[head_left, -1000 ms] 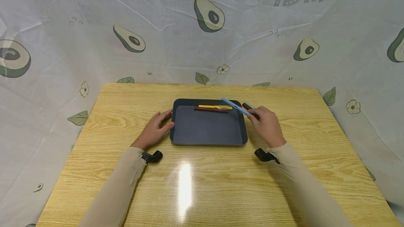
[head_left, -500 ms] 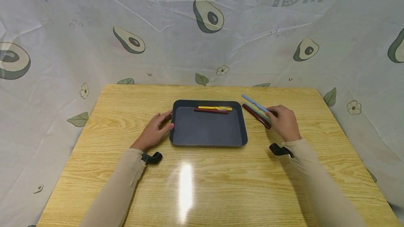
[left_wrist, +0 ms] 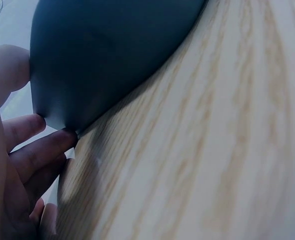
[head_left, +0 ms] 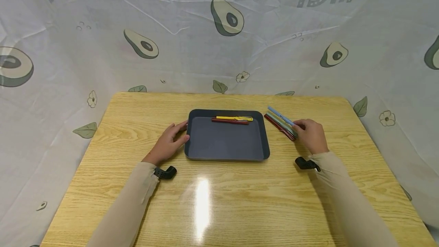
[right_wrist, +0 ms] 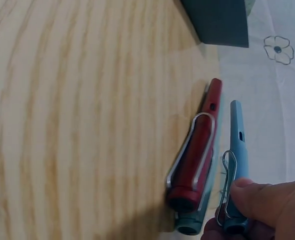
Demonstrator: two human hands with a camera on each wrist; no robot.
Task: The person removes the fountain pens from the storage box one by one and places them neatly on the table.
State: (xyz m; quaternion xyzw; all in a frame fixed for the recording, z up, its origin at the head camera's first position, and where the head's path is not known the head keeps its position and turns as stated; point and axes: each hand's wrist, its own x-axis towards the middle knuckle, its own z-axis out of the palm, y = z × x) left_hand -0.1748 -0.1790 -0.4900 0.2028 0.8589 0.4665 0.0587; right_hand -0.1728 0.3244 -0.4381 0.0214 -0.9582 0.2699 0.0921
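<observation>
Blue pen (right_wrist: 240,162) is pinched at clip end by right hand (head_left: 311,136), likely for angle control; held beside green pen (right_wrist: 190,220) and red pen (right_wrist: 201,150), right of tray (head_left: 224,142). Tray's left end is touched by left hand (head_left: 167,143), fingers slightly spread, probably for steadying

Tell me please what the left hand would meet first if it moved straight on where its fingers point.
The left hand would probably meet the dark grey rectangular tray first; the fingertips appear to touch it.
</observation>
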